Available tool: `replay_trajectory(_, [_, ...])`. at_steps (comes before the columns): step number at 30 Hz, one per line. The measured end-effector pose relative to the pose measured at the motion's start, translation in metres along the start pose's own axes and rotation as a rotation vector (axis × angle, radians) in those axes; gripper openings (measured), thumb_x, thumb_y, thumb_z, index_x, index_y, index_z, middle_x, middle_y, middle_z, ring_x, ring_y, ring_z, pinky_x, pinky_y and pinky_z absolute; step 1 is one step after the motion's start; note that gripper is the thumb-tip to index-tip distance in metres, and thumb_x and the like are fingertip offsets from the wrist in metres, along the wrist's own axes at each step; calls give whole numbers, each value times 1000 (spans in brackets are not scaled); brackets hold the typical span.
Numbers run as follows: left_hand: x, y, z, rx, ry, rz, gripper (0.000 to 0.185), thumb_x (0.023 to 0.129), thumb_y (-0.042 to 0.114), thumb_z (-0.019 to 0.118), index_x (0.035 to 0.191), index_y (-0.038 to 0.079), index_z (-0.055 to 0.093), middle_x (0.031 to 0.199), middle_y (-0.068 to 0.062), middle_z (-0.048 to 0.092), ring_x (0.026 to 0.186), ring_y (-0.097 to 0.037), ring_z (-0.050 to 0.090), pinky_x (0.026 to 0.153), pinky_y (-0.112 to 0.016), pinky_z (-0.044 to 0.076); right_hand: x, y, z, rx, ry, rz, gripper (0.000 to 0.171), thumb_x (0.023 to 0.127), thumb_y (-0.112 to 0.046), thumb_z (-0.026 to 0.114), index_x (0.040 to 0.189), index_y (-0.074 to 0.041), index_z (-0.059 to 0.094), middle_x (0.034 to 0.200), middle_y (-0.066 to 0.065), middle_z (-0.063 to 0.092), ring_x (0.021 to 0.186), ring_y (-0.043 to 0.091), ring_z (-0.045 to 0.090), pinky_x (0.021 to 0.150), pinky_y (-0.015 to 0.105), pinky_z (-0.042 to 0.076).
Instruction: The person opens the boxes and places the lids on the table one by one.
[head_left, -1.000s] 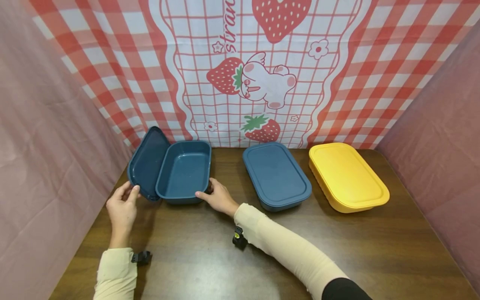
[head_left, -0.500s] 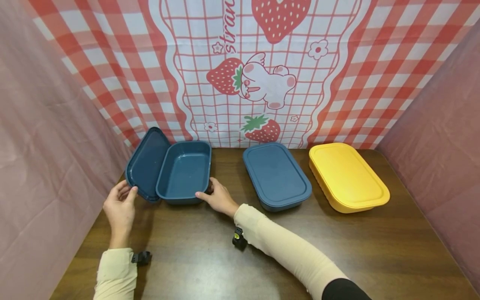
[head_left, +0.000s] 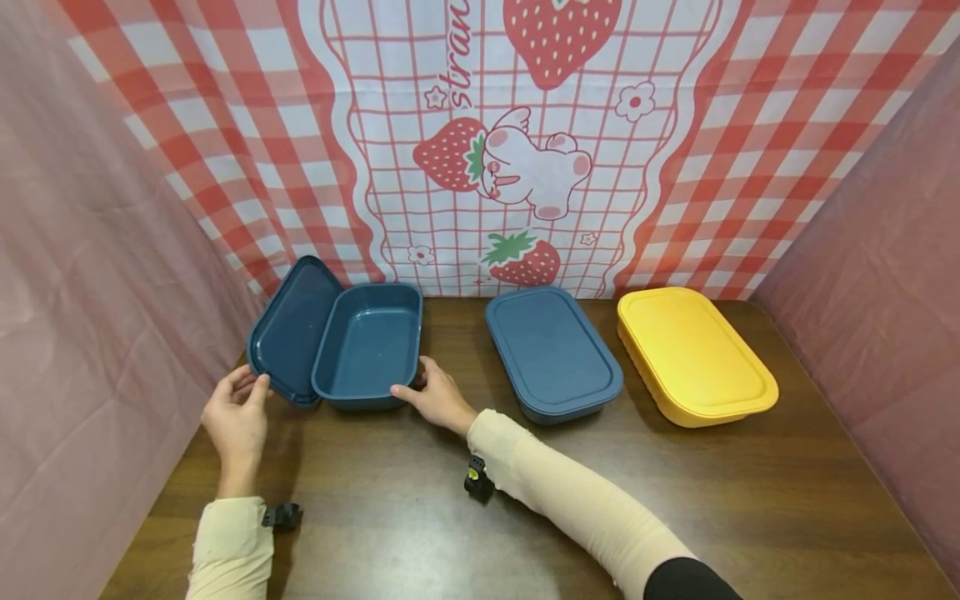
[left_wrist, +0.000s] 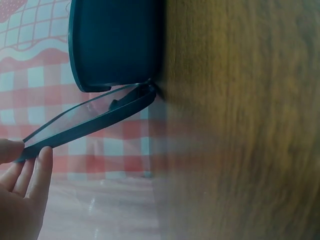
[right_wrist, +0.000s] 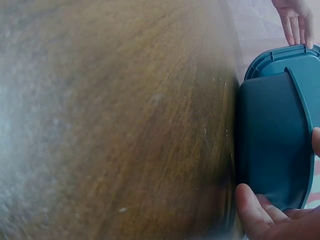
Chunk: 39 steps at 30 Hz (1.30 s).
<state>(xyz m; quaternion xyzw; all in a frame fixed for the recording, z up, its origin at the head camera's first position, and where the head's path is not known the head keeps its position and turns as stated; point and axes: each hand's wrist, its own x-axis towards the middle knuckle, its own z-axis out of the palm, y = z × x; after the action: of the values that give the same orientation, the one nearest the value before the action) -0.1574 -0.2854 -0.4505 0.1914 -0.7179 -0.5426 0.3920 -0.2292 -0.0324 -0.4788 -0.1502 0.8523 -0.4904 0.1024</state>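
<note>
A dark blue food container [head_left: 367, 354] with nothing inside stands at the table's left back. Its lid [head_left: 294, 329] leans outward along the container's left side, inner face up and tilted. My left hand [head_left: 236, 421] pinches the lid's near left edge between thumb and fingers. In the left wrist view, the lid [left_wrist: 92, 127] slopes with its outer edge raised off the table and its other edge low beside the container. My right hand [head_left: 442, 402] grips the container's near right corner, thumb on the front rim. The right wrist view shows its fingers against the container's wall [right_wrist: 272, 140].
Right of centre sits a lidded blue container [head_left: 555, 354], and further right a lidded yellow container [head_left: 697, 354]. A checked strawberry curtain [head_left: 525, 167] hangs behind the wooden table [head_left: 420, 525]. Pink cloth closes off both sides.
My left hand has moved slightly left and down, tilting the lid's outer edge further from the container. My right hand and the container stay in place.
</note>
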Motion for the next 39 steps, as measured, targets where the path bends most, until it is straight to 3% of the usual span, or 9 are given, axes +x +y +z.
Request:
replay_trajectory(11, [6, -2, -2, -17, 36, -79, 28, 86, -3, 67, 112, -12, 64, 74, 21, 58, 63, 13, 56, 57, -7, 50, -2, -3, -2, -7, -9, -2, 77, 90, -37, 68, 146, 4, 35, 116, 22, 63, 109, 31, 60, 96, 45, 49])
replay_trajectory(19, [11, -4, -6, -15, 34, -158, 25, 85, -7, 66, 109, -2, 62, 69, 24, 56, 60, 12, 56, 57, -7, 50, -2, -4, -2, -7, -13, -4, 77, 90, -37, 68, 146, 5, 35, 117, 22, 63, 110, 31, 60, 97, 46, 48])
replay_trajectory(26, [13, -2, -8, 8, 35, -190, 26, 85, -7, 66, 110, 0, 61, 67, 25, 54, 59, 12, 54, 56, -6, 49, -3, -3, -2, -14, -7, -14, 76, 90, -36, 68, 145, 5, 36, 113, 21, 63, 106, 29, 60, 95, 45, 49])
replay_trajectory(33, [17, -5, -10, -85, 43, -285, 32, 85, -10, 64, 95, 20, 57, 71, 15, 59, 60, 10, 58, 56, -8, 51, -5, -6, -1, -30, -8, -15, 75, 90, -37, 67, 144, 5, 37, 114, 20, 63, 107, 30, 60, 96, 44, 49])
replay_trajectory(39, [21, -10, -14, -50, 48, -349, 30, 85, -10, 63, 101, 14, 57, 68, 19, 55, 59, 11, 57, 56, -8, 50, -7, -7, 0, -30, -2, -18, 72, 90, -36, 68, 142, 5, 40, 111, 19, 64, 104, 29, 60, 93, 44, 49])
